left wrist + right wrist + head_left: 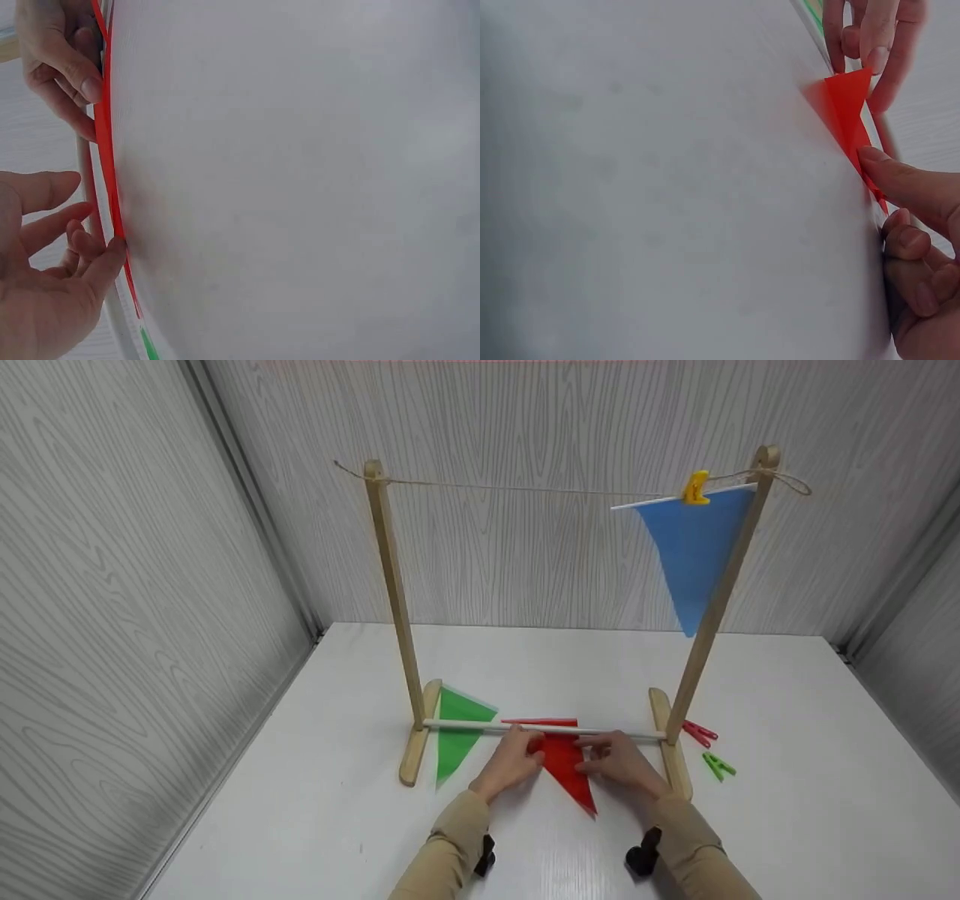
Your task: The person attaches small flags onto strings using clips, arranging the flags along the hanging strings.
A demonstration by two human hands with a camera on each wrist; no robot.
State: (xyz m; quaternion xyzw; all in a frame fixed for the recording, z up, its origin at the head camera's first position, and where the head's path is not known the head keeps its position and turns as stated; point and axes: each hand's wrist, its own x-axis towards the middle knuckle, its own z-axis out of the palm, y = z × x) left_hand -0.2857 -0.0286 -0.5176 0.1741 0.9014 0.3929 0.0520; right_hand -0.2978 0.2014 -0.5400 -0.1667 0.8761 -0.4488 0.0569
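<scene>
A red pennant [564, 757] lies on the table under a white crossbar [630, 734], its tip toward me. My left hand [514, 759] is at its left edge. In the left wrist view, the thumb and forefinger stand apart and a lower fingertip touches the red edge. My right hand [621, 761] pinches the pennant's right edge, with the thumb on it in the right wrist view. Part of the pennant stands raised there. A green pennant [457, 731] lies left of my left hand, partly beneath the bar.
Two wooden posts [394, 585] hold a string [525, 489]. A blue pennant [694, 547] hangs at its right end from a yellow clip [696, 487]. Beside the right foot [677, 772] lie a red clothespin [701, 732] and a green clothespin [718, 766].
</scene>
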